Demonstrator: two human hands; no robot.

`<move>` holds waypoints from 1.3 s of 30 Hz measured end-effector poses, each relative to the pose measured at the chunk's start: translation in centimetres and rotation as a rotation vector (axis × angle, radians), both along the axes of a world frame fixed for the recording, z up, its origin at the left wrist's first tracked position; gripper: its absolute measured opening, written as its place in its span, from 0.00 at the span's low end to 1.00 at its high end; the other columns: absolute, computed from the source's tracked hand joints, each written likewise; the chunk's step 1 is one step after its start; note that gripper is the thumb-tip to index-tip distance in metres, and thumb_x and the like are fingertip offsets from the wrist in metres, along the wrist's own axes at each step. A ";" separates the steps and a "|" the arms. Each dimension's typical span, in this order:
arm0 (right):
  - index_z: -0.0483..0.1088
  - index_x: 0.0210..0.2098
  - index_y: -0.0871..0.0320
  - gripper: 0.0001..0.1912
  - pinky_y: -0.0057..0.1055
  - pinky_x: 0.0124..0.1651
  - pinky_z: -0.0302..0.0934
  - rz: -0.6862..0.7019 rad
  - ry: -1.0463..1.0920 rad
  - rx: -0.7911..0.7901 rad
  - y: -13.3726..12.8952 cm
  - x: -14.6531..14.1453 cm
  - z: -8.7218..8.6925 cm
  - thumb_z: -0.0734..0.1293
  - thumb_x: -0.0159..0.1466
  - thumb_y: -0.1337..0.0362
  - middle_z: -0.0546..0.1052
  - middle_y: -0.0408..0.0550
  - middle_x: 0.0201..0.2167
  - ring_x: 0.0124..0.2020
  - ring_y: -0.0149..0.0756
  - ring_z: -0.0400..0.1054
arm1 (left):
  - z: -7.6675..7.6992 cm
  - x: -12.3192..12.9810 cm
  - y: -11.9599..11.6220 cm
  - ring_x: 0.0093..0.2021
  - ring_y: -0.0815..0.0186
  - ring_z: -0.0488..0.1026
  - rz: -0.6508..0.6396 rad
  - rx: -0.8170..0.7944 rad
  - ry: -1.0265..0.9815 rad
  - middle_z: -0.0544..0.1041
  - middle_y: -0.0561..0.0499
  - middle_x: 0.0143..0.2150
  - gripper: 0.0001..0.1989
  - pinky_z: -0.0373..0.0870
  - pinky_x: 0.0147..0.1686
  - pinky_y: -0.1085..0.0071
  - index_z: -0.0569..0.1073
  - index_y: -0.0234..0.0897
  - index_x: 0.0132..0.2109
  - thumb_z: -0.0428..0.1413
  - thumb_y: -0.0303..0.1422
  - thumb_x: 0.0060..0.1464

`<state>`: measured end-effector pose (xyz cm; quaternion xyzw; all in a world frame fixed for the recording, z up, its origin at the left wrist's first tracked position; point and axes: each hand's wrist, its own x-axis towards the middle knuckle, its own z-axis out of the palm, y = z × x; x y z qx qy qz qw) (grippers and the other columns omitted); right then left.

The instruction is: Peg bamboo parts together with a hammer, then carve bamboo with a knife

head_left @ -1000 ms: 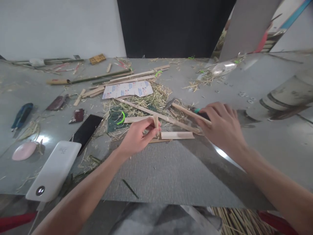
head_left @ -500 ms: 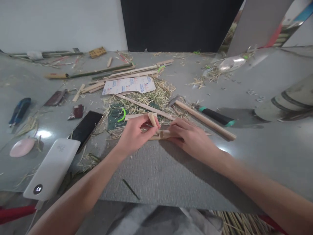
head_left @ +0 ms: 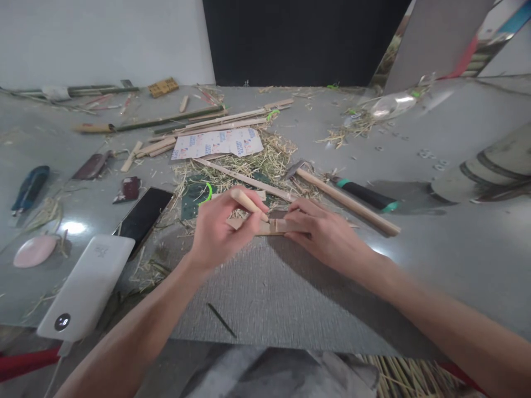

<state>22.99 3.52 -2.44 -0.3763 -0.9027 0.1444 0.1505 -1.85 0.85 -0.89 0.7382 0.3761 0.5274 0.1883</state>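
Bamboo piece (head_left: 281,225) lies between my hands, its long axis running left to right. My left hand (head_left: 222,226) pinches a slanting wooden handle (head_left: 248,201), lower end near the piece; my right hand (head_left: 321,225), nearer, holds its right part.

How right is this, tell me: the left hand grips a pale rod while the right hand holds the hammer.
Wrong about the hammer: the head view shows it lying on the table, while the right hand holds a pale strip. The left hand does grip a pale rod.
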 end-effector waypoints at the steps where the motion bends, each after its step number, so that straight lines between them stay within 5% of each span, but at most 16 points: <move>1: 0.74 0.44 0.57 0.03 0.37 0.47 0.65 0.003 -0.001 -0.007 0.0 0.1 0.0 0.67 0.73 0.66 0.71 0.52 0.52 0.52 0.43 0.69 | 0.1 -0.2 0.0 0.38 0.66 0.81 0.044 -0.009 -0.054 0.82 0.52 0.39 0.06 0.80 0.39 0.69 0.76 0.39 0.42 0.58 0.24 0.63; 6: 0.74 0.47 0.57 0.05 0.36 0.45 0.67 0.089 0.084 -0.033 0.4 0.6 -0.5 0.66 0.74 0.65 0.71 0.53 0.53 0.50 0.40 0.70 | -0.1 -0.7 0.4 0.31 0.68 0.80 0.153 -0.072 -0.140 0.80 0.55 0.33 0.04 0.79 0.32 0.72 0.76 0.39 0.41 0.60 0.25 0.62; 12: 0.75 0.54 0.53 0.12 0.34 0.47 0.70 0.063 0.359 0.063 0.4 1.3 0.1 0.70 0.72 0.65 0.72 0.52 0.53 0.49 0.38 0.71 | 0.1 -0.1 0.0 0.33 0.63 0.83 -0.070 -0.244 -0.351 0.82 0.51 0.35 0.02 0.83 0.36 0.67 0.79 0.39 0.44 0.63 0.29 0.64; 20: 0.76 0.55 0.54 0.15 0.34 0.49 0.68 0.119 0.416 0.088 0.0 1.0 0.8 0.72 0.70 0.65 0.72 0.52 0.51 0.49 0.39 0.70 | 0.3 0.4 -0.5 0.36 0.61 0.84 -0.232 -0.154 -0.470 0.83 0.48 0.37 0.06 0.84 0.35 0.65 0.81 0.37 0.48 0.64 0.28 0.64; 32: 0.75 0.51 0.59 0.12 0.39 0.52 0.62 0.159 0.308 0.020 0.9 -0.2 -1.4 0.72 0.68 0.72 0.74 0.49 0.47 0.49 0.40 0.66 | 0.5 -0.2 -0.2 0.40 0.67 0.80 -0.205 -0.195 0.042 0.82 0.50 0.43 0.07 0.82 0.40 0.72 0.80 0.38 0.46 0.61 0.24 0.63; 39: 0.75 0.52 0.58 0.12 0.39 0.51 0.62 0.159 0.317 -0.034 0.8 -0.3 -1.5 0.72 0.69 0.65 0.74 0.50 0.48 0.49 0.40 0.66 | 0.5 -0.2 0.1 0.42 0.68 0.80 -0.219 -0.268 0.095 0.82 0.50 0.45 0.05 0.82 0.41 0.73 0.78 0.37 0.42 0.58 0.25 0.65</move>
